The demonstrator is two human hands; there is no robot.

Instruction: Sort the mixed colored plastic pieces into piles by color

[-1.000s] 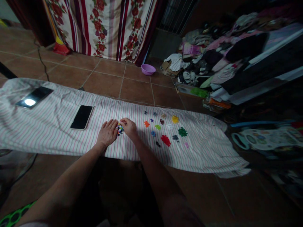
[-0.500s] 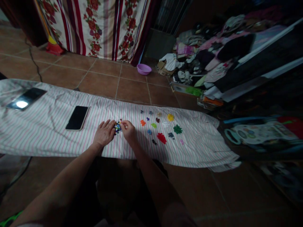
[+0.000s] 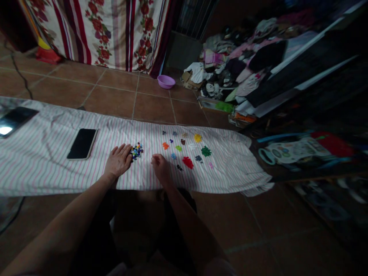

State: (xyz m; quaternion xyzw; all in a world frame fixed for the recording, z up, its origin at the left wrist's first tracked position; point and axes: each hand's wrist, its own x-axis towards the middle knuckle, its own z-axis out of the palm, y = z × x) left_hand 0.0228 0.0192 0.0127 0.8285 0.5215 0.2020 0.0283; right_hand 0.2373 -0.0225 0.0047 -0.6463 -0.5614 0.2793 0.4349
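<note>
My left hand [image 3: 117,160] lies flat on the striped cloth [image 3: 43,161], fingers stretched out, its fingertips touching a small mixed pile of coloured beads [image 3: 137,150]. My right hand [image 3: 160,167] rests on the cloth to the right of that pile, fingers curled in; what they hold, if anything, is hidden. Beyond it lie sorted little heaps by colour: red [image 3: 188,162], green [image 3: 206,151], yellow [image 3: 197,137], orange [image 3: 165,145] and several smaller ones.
A dark phone [image 3: 82,143] lies on the cloth left of my left hand, a second phone [image 3: 11,119] with a bright reflection at the far left. A purple bowl [image 3: 166,81] sits on the tiled floor. Piled clothes [image 3: 230,73] and a toy [image 3: 290,150] are to the right.
My right hand has drawn away from the mixed bead pile toward the right and nearer to me. The left hand stays by the pile. The view has shifted rightward.
</note>
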